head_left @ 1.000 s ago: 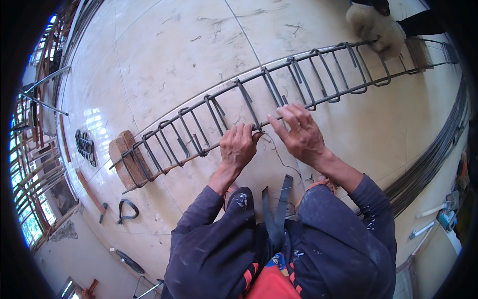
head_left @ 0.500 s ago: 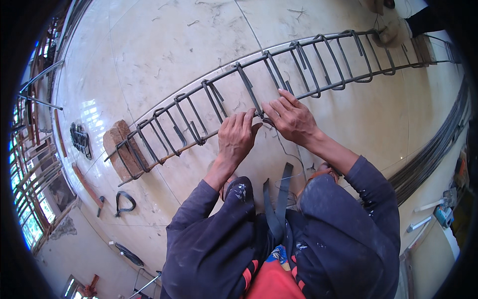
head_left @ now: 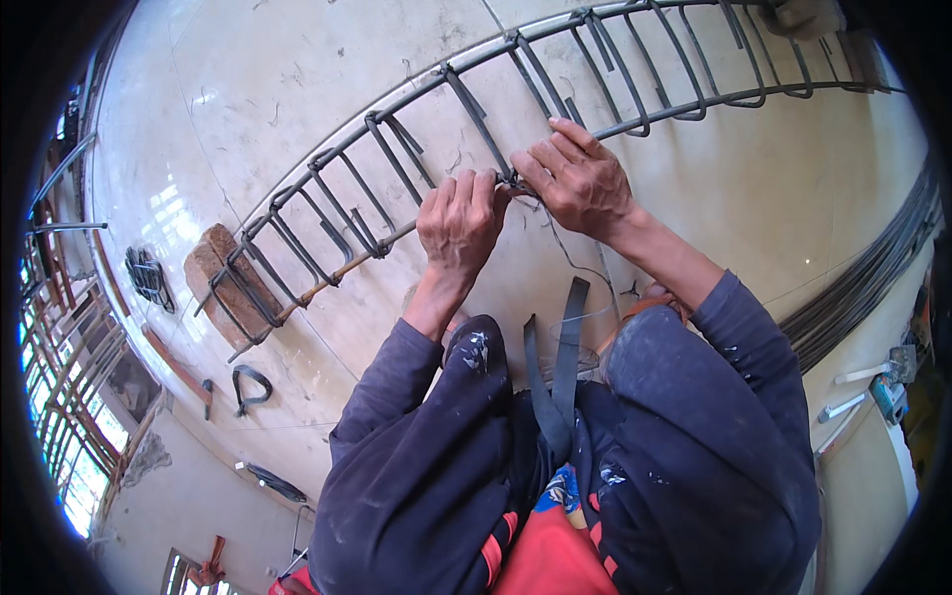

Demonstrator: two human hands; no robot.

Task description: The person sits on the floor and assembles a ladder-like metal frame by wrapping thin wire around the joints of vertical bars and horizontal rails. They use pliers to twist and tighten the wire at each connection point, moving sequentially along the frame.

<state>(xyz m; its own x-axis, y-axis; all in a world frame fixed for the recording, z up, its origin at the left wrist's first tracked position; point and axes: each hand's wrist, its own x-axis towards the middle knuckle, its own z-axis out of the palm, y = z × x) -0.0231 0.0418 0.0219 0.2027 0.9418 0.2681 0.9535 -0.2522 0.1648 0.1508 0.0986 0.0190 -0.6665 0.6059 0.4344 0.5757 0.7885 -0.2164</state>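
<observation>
From my head view, the left hand (head_left: 459,223) has its fingers curled closed over the near long bar of the steel-bar cage (head_left: 409,94). Just beside it, the right hand (head_left: 585,188) has bent fingers drawn close together at a crossbar joint; I can't tell whether they grip the thin wire (head_left: 557,238) trailing from there, since the fingertips cover the joint. The cage runs slantwise in front of both hands, its left end resting on a brick (head_left: 205,266). At its far right, another person's gloved hand (head_left: 805,18) reaches the bars. Nearer me, dark strap ends (head_left: 567,347) rise between the knees. A hammer (head_left: 178,359) and a black loop (head_left: 254,392) lie on the left, a bundle of rods (head_left: 863,273) on the right. The pale tiled floor (head_left: 714,238) is shiny, strewn with wire scraps; beyond are a plain wall (head_left: 218,496) and a latticed window (head_left: 64,416).
</observation>
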